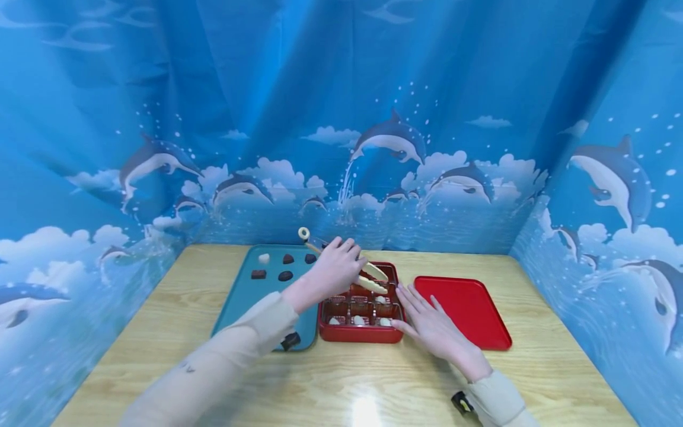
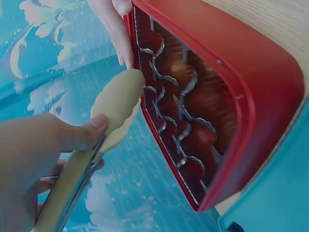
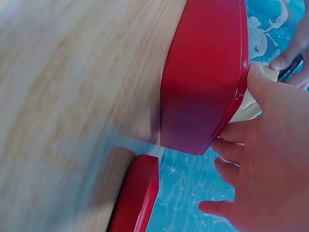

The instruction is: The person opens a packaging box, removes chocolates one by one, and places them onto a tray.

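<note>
On the wooden table (image 1: 352, 379), with compartments (image 1: 336, 305) inside: the red box (image 1: 361, 335). In its nearest row, small whitish pieces (image 1: 358, 321), and one more a row behind, at its right side.

Above the red box, in the grasp of the left hand (image 1: 335, 267): cream tongs (image 2: 116, 101), with the thumb pressed on one arm and the fingers curled round the other. Ends of the tongs only a little apart, over the far part of the box; cannot tell if something lies between. At the right rim of the box: the right hand (image 1: 429, 323), fingers nearly straight and spread, in touch with the rim.

In the way over the box: left hand and tongs, hiding much of its far left part. Just beside the box, on its left: a blue tray (image 1: 235, 308), partly covered by the left sleeve (image 1: 229, 350); on it, a white piece (image 1: 264, 258) and several dark pieces (image 1: 285, 276). To the right of the box, apart from it: a flat red tray (image 1: 464, 302), partly behind the right hand. Behind the box: a blue curtain (image 1: 299, 118) with printed dolphins.
</note>
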### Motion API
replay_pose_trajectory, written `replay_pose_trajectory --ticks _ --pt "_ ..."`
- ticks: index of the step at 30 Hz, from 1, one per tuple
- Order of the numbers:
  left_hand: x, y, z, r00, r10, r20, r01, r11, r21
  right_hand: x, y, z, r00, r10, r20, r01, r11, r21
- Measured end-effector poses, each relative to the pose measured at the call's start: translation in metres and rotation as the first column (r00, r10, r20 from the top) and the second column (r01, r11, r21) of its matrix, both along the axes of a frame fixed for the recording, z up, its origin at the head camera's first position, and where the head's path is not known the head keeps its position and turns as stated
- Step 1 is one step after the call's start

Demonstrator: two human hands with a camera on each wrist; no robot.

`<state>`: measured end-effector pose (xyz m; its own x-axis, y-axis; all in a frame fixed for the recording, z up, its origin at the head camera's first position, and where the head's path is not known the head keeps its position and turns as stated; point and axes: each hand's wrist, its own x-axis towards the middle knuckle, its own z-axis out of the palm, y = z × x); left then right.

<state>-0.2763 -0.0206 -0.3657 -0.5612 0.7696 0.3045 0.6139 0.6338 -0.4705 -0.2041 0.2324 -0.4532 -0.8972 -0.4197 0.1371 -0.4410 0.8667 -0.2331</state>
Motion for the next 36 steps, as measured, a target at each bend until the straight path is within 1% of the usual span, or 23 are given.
replay_pose_trajectory --ticks 4,8,13,16,21,24,25,28,31,34,36 --pt "0.001 0.014 0.005 0.999 0.031 0.023 -0.029 0.995 -0.091 -0.001 0.001 -0.001 1.0 -0.002 -0.004 0.002 1.0 0.003" --pt "0.001 0.03 0.01 0.996 0.077 0.04 -0.067 0.978 -0.197 -0.001 0.002 -0.002 1.0 -0.004 -0.006 0.004 1.0 -0.004" --pt "0.003 0.052 0.017 0.993 0.113 0.029 -0.098 0.942 -0.32 -0.001 0.003 -0.002 1.0 -0.004 0.002 0.004 1.0 -0.004" --pt "0.005 0.064 0.02 0.989 0.144 0.034 -0.121 0.92 -0.373 -0.001 0.003 -0.001 1.0 -0.005 0.015 0.005 1.0 -0.002" --pt "0.006 0.085 0.022 0.969 0.238 0.059 -0.188 0.877 -0.442 -0.002 0.003 0.0 0.999 -0.01 0.035 0.01 1.0 0.002" --pt "0.007 0.095 0.02 0.957 0.282 0.071 -0.218 0.857 -0.467 -0.002 0.002 0.001 0.999 -0.013 0.038 0.013 1.0 -0.001" --pt "0.007 0.098 0.018 0.955 0.289 0.069 -0.224 0.852 -0.473 -0.002 0.002 0.001 0.999 -0.015 0.039 0.015 1.0 -0.002" --pt "0.006 0.102 0.012 0.952 0.294 0.088 -0.223 0.859 -0.461 -0.002 0.002 0.001 0.999 -0.015 0.038 0.016 1.0 -0.003" --pt "0.004 0.1 0.006 0.959 0.272 0.086 -0.204 0.866 -0.457 -0.002 0.001 0.0 0.999 -0.015 0.046 0.015 1.0 0.006" --pt "0.001 0.094 0.002 0.976 0.21 0.062 -0.16 0.877 -0.452 -0.002 0.0 0.0 0.999 -0.014 0.045 0.014 1.0 0.006" --pt "-0.002 0.089 0.001 0.988 0.152 0.04 -0.12 0.894 -0.432 -0.002 0.001 0.0 0.999 -0.017 0.037 0.016 1.0 0.006"
